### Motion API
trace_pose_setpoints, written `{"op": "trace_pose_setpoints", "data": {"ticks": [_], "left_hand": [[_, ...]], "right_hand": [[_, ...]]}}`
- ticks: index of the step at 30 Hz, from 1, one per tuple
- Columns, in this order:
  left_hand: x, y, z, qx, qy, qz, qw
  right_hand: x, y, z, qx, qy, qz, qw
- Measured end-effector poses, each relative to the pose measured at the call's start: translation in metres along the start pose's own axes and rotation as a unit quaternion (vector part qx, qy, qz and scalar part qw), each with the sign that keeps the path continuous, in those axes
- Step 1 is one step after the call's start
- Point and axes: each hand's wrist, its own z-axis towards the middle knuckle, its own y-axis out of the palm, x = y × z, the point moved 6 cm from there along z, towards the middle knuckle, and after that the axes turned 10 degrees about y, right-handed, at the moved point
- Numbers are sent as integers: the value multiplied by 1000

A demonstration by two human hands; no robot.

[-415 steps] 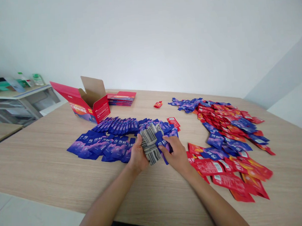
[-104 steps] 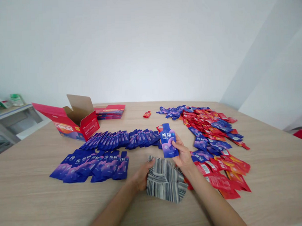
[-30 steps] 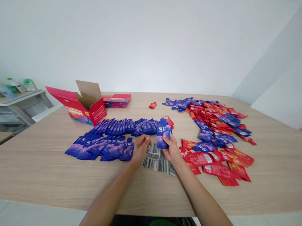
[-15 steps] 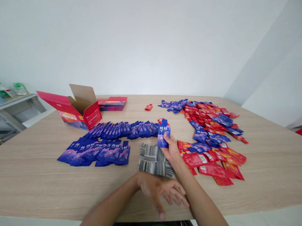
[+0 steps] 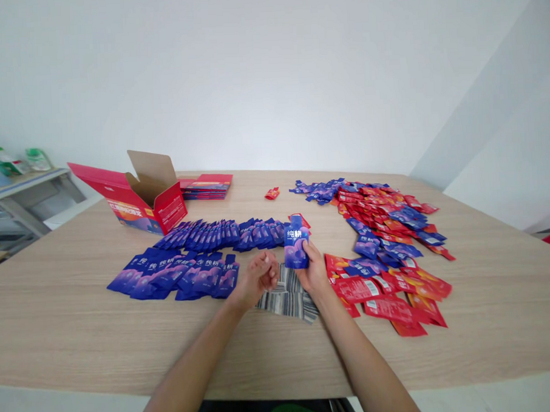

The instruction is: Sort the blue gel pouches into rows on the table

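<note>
A person's right hand (image 5: 312,271) grips a blue sachet (image 5: 296,245) upright by its lower edge, just above a striped grey cloth (image 5: 285,293) lying on the wooden worktop (image 5: 56,313). The left hand (image 5: 259,278) hovers beside it with fingers loosely curled, holding nothing. Two neat rows of blue sachets (image 5: 199,252) lie to the left, a mixed heap of red and blue sachets (image 5: 386,243) to the right. An open red box (image 5: 140,196) stands farther back.

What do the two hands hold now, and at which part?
The right hand holds a blue sachet upright by its lower end. The left hand holds nothing.
</note>
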Motion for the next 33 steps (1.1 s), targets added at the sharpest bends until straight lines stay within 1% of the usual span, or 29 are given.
{"op": "trace_pose_setpoints", "data": {"ticks": [1, 2, 3, 4, 5, 6, 8, 10, 12, 15, 17, 18, 19, 20, 22, 24, 25, 26, 27, 28, 29, 30, 31, 33], "left_hand": [[1, -8, 3, 49, 26, 47, 997], [2, -14, 4, 88, 53, 108, 989], [5, -18, 5, 117, 87, 166, 975], [6, -19, 5, 124, 109, 216, 962], [6, -19, 6, 120, 124, 251, 953], [4, -18, 6, 110, 132, 264, 949], [-1, -17, 8, 95, 129, 245, 956], [-6, -21, 9, 103, 130, 208, 964], [-8, -26, 10, 117, 138, 201, 963], [-5, -33, 11, 121, 149, 250, 949], [2, -35, 9, 117, 148, 324, 927], [6, -35, 8, 116, 146, 372, 909], [10, -35, 7, 117, 141, 428, 885], [14, -35, 5, 118, 129, 490, 854], [18, -33, 2, 112, 83, 617, 775], [16, -32, -1, 94, 22, 717, 690], [13, -32, -3, 81, -8, 748, 659], [9, -32, -4, 66, -34, 765, 640], [6, -32, -5, 54, -55, 770, 633], [3, -32, -6, 44, -70, 766, 637], [0, -32, -6, 34, -80, 755, 650], [-1, -31, -6, 28, -81, 738, 669], [-1, -31, -6, 26, -75, 719, 691], [3, -30, -4, 32, -53, 687, 724]], "right_hand": [[1, 3, -2, -8, 5, -11, 1000], [3, 6, -4, -17, 11, -23, 1000], [5, 10, -6, -25, 17, -34, 999], [7, 12, -8, -30, 21, -43, 998], [10, 15, -10, -36, 25, -51, 998], [13, 18, -12, -42, 28, -61, 997], [19, 22, -16, -54, 36, -85, 994], [24, 24, -18, -61, 46, -105, 992], [28, 25, -19, -72, 58, -124, 988], [26, 24, -17, -85, 60, -173, 979], [18, 19, -12, -68, 37, -198, 977], [11, 14, -9, -49, 19, -201, 978], [4, 9, -6, -23, -8, -198, 980], [-4, 3, -4, 6, -38, -191, 981], [-16, -9, 0, 54, -79, -183, 978], [-18, -19, 3, 82, -79, -194, 974], [-16, -22, 5, 88, -69, -204, 972], [-13, -24, 6, 90, -58, -214, 971], [-10, -25, 6, 88, -46, -221, 970], [-6, -25, 6, 84, -37, -223, 971], [-3, -24, 5, 78, -29, -220, 972], [0, -21, 4, 72, -21, -216, 974], [2, -18, 3, 65, -11, -209, 976], [7, -10, -1, 48, 13, -189, 981]]}}
